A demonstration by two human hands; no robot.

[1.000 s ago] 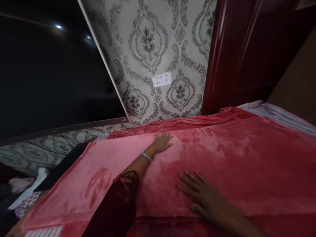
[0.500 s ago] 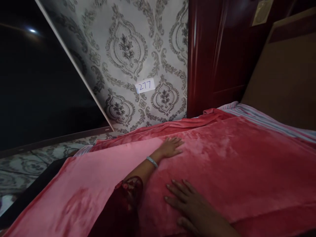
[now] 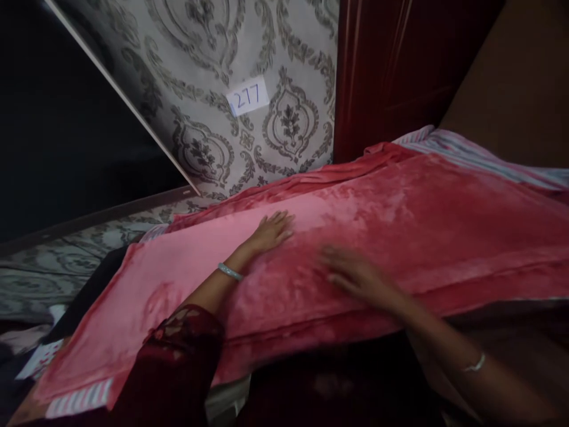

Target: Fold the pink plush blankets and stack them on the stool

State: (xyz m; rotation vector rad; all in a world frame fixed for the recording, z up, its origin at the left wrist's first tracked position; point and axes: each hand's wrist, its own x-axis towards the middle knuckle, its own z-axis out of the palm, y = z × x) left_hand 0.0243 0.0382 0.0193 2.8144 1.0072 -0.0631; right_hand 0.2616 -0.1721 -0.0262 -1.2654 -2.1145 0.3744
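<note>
A red and pink plush blanket lies spread in a long folded strip in front of me. My left hand, below a pale bangle, rests flat on its lighter pink part with the fingers stretched out. To the right, my right hand is over the red part, fingers extended and smeared by motion; whether it touches the cloth I cannot tell. Neither hand grips anything. A striped sheet shows from under the blanket at the far right, and again at the near left corner.
Behind the blanket stands a patterned wall with a paper label reading 277. A large dark panel leans at left. A dark red wooden door or panel and a brown board stand at the back right.
My view has tipped down, showing the blanket's near edge. My left hand has slid leftward over the blanket; my right hand has moved farther from me and is blurred.
</note>
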